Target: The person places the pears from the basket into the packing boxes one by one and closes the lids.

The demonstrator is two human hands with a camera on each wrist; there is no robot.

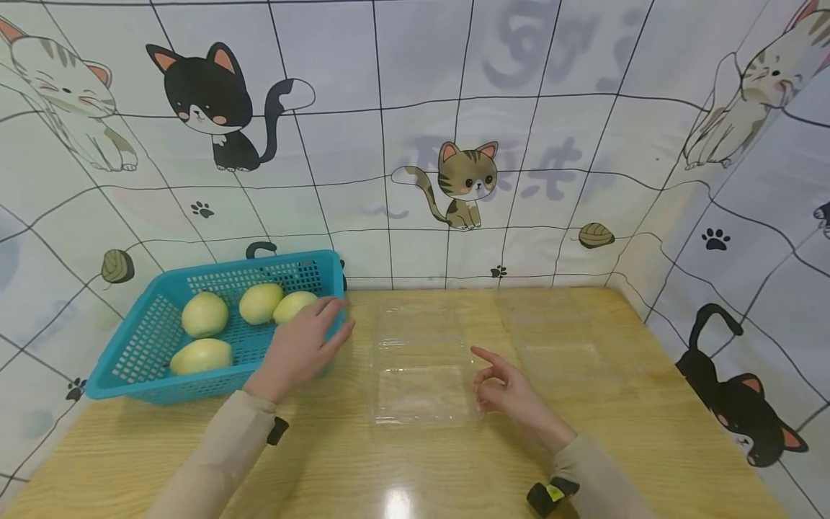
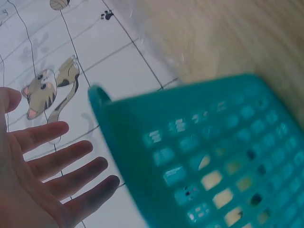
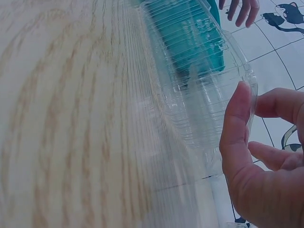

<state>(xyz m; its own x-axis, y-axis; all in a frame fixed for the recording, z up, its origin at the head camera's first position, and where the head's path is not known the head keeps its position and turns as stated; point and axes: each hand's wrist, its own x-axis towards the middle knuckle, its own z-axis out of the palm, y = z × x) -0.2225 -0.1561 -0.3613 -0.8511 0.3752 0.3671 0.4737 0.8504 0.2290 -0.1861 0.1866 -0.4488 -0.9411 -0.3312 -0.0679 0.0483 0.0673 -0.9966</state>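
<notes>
A blue plastic basket [image 1: 152, 393] on the left of the table holds several pale yellow-green pear-like fruits [image 1: 204, 315]. My left hand [image 1: 301, 349] is over the basket's right rim, fingers spread and holding nothing; the left wrist view shows the hand [image 2: 52, 175] beside the basket wall [image 2: 137, 142]. A clear plastic box [image 1: 421, 389], lid part raised back, stands mid-table. At its right edge is my right hand [image 1: 512, 396]. In the right wrist view, thumb and a finger of that hand [image 3: 266, 180] pinch the rim of the clear box [image 3: 204, 95].
Another clear plastic box [image 1: 560, 353], faint against the wood, lies on the right side of the wooden table [image 1: 311, 461]. A cat-patterned cloth [image 1: 415, 65] hangs behind the table and along both sides.
</notes>
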